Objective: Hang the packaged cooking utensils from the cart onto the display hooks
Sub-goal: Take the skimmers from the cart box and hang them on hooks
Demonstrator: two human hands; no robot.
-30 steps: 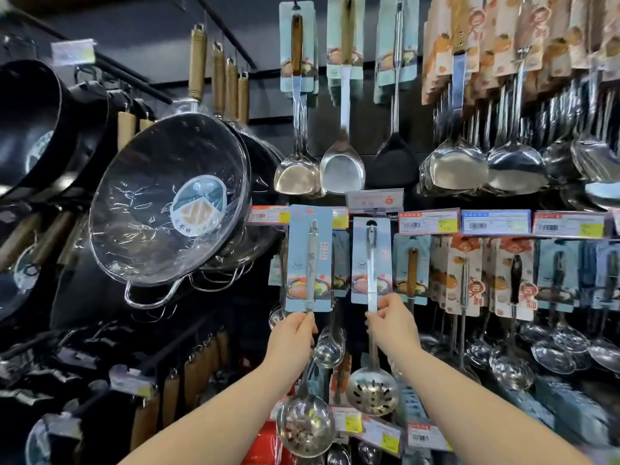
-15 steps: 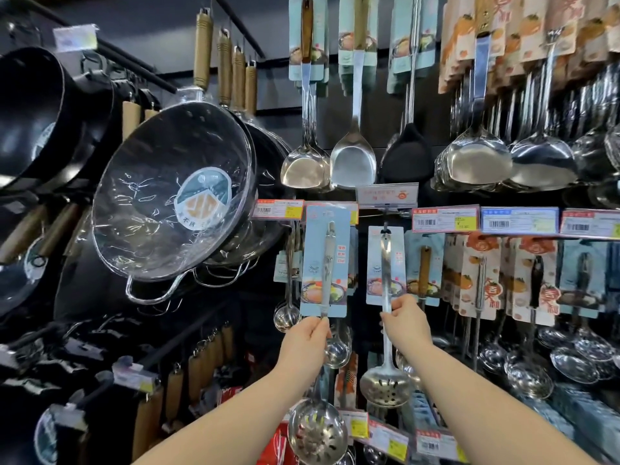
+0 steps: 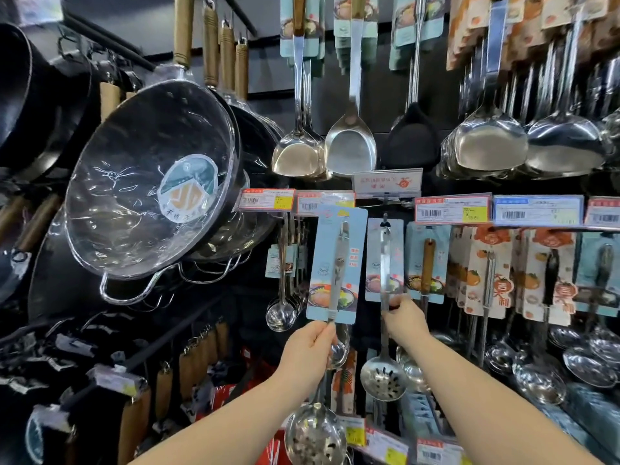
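Head view: both arms raised toward a store display wall. Left hand [image 3: 310,350] pinches the shaft of a packaged slotted spoon [image 3: 337,268] just below its blue card; card tilts slightly clockwise, its top overlapping a price tag [image 3: 324,202] on the rail, perforated bowl [image 3: 315,434] hanging down at 6 o'clock past the forearm. Cannot tell whether that card is on a hook. Right hand [image 3: 406,318] is closed around the shaft of a second slotted spoon [image 3: 384,263] at 3 o'clock from the first, just beside it; its card hangs upright with the top hole at the display hook [image 3: 385,219], bowl [image 3: 383,377] below the wrist. At 9 o'clock, a plastic-wrapped wok [image 3: 151,182] with wooden handle, more woks stacked behind. At 12 o'clock, spatulas [image 3: 350,142] and ladles hang from the upper row. At 3 o'clock, more carded utensils [image 3: 486,273] under the price-tag rail.
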